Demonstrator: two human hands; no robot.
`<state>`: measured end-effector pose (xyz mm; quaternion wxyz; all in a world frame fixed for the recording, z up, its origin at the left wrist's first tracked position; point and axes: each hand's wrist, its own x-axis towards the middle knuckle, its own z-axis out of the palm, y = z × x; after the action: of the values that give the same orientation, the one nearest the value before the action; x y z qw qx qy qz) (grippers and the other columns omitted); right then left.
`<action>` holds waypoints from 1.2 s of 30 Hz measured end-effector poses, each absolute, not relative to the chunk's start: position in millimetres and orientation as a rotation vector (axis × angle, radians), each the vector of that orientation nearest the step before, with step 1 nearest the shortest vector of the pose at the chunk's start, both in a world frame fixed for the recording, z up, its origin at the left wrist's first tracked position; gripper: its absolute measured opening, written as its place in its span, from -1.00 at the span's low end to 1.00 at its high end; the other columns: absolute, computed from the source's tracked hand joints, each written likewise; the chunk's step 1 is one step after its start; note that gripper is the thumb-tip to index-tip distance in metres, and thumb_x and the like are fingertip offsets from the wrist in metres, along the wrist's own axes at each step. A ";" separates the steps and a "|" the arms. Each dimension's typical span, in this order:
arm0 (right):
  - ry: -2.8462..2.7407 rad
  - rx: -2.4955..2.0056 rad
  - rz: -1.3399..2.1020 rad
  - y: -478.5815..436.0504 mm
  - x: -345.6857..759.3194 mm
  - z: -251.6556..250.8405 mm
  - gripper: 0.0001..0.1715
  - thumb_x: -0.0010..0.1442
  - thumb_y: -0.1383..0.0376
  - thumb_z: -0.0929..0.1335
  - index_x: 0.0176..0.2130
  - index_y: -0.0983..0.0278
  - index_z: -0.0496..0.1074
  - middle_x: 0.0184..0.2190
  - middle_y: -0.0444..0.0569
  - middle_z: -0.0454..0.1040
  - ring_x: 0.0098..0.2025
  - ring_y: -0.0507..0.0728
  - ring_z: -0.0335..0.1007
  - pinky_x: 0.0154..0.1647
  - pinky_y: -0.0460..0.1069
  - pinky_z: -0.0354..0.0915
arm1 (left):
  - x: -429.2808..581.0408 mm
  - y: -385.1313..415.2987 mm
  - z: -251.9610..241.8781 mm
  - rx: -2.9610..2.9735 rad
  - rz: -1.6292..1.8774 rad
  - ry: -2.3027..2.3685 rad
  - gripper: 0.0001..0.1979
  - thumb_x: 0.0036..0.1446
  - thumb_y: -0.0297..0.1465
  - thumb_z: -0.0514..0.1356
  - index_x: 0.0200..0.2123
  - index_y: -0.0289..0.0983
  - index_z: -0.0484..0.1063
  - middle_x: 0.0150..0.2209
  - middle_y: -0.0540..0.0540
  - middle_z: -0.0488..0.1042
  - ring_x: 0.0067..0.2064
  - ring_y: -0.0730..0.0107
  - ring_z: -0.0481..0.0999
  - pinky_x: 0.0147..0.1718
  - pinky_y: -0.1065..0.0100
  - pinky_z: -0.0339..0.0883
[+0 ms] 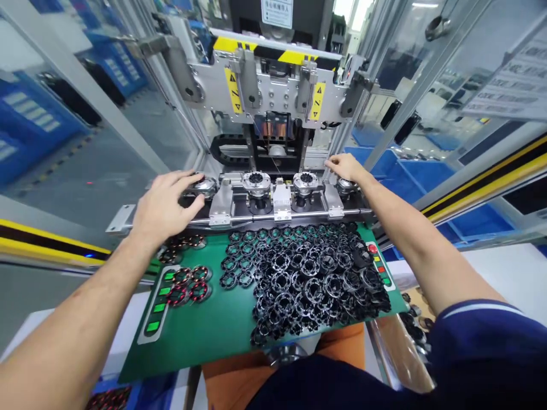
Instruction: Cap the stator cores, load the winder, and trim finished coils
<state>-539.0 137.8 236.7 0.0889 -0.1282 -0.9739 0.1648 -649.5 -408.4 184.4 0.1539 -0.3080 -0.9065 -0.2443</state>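
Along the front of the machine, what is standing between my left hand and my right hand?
In the head view, the two middle round fixtures and three silver brackets stand between your left hand and right hand.

Clear panels (139,105) framed by pale metal posts (88,85) stand to either side. Beyond the left one, grey floor (77,188) with a striped line (55,156) runs beside white-labelled blue bins (36,111); a strip light (425,5) glows at upper right.

Leftmost fixture (208,187) partly hidden by left hand (164,202); printed sheet (513,82) cut off at right edge (lettering blurred, illegible).
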 end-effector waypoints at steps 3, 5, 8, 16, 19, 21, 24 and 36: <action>-2.793 -0.316 0.453 130.7 -522.2 246.7 -0.59 0.66 -0.01 0.52 0.07 0.30 0.71 0.08 0.06 0.77 0.16 0.30 0.74 0.35 0.27 0.64 | -646.6 -407.0 182.2 -0.885 -0.725 -2.554 -0.38 0.47 -0.07 0.16 0.37 -0.23 0.71 0.45 -0.22 0.69 0.53 -0.15 0.55 0.64 -0.31 0.42; -2.681 -0.288 0.445 122.6 -489.1 256.3 -0.57 0.72 0.04 0.41 -0.03 0.28 0.73 0.01 0.09 0.81 0.15 0.30 0.74 0.37 0.21 0.56 | -645.1 -404.0 183.7 -0.891 -0.751 -2.546 -0.43 0.46 -0.12 0.17 0.30 -0.25 0.75 0.40 -0.29 0.73 0.48 -0.22 0.60 0.59 -0.32 0.47; -2.528 -0.293 0.466 108.4 -404.7 256.6 -0.48 0.75 0.04 0.28 0.11 0.23 0.76 0.12 0.12 0.84 0.17 0.28 0.75 0.31 0.15 0.55 | -642.0 -400.6 191.8 -0.880 -0.795 -2.519 -0.47 0.43 -0.20 0.22 0.32 -0.23 0.75 0.41 -0.29 0.72 0.47 -0.22 0.63 0.57 -0.28 0.49; -2.343 -0.717 0.488 63.0 -131.2 119.7 -0.61 0.69 -0.05 0.51 0.17 0.18 0.69 0.15 0.07 0.73 0.10 0.21 0.71 0.21 0.20 0.70 | -481.9 -441.4 145.8 -0.334 -0.914 -2.113 -0.47 0.60 -0.16 0.05 0.44 -0.26 0.45 0.34 -0.44 0.56 0.44 -0.17 0.58 0.36 -0.21 0.60; -2.327 -0.836 0.488 31.7 -93.9 60.1 -0.50 0.65 0.01 0.55 0.35 0.25 0.63 0.29 0.13 0.68 0.22 0.29 0.72 0.27 0.28 0.72 | -376.2 -471.7 74.3 -0.280 -0.942 -2.100 -0.47 0.58 0.02 -0.01 0.20 -0.20 0.53 0.04 -0.39 0.61 0.16 -0.27 0.65 0.26 -0.38 0.55; -2.328 -0.853 0.468 22.8 -88.2 34.3 -0.47 0.65 0.02 0.56 0.40 0.24 0.61 0.36 0.15 0.65 0.31 0.33 0.70 0.35 0.34 0.70 | -328.4 -488.8 26.5 -0.364 -0.966 -2.222 -0.54 0.52 0.07 0.18 0.07 -0.17 0.59 -0.03 -0.37 0.68 0.08 -0.25 0.68 0.24 -0.37 0.53; -2.329 -0.841 0.421 26.4 -85.8 17.3 -0.46 0.64 0.02 0.56 0.41 0.22 0.61 0.41 0.16 0.63 0.36 0.35 0.67 0.40 0.37 0.67 | -301.1 -499.9 -29.9 -0.364 -0.959 -2.318 -0.43 0.49 0.18 0.22 0.10 -0.17 0.67 0.11 -0.44 0.72 0.26 -0.41 0.62 0.47 -0.58 0.19; -2.471 -0.677 0.389 47.0 -68.7 38.9 -0.50 0.65 0.03 0.56 0.37 0.22 0.64 0.41 0.16 0.64 0.35 0.34 0.67 0.41 0.36 0.67 | -330.0 -491.9 -97.4 -0.273 -0.954 -2.193 -0.17 0.46 0.39 0.01 0.07 -0.15 0.74 0.15 -0.45 0.73 0.30 -0.33 0.54 0.65 -0.46 -0.15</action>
<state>-68.7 47.0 38.9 0.2715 -0.2514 -0.9177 0.1446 -330.0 -491.9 -97.4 0.3592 -0.1059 -0.8503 -0.3698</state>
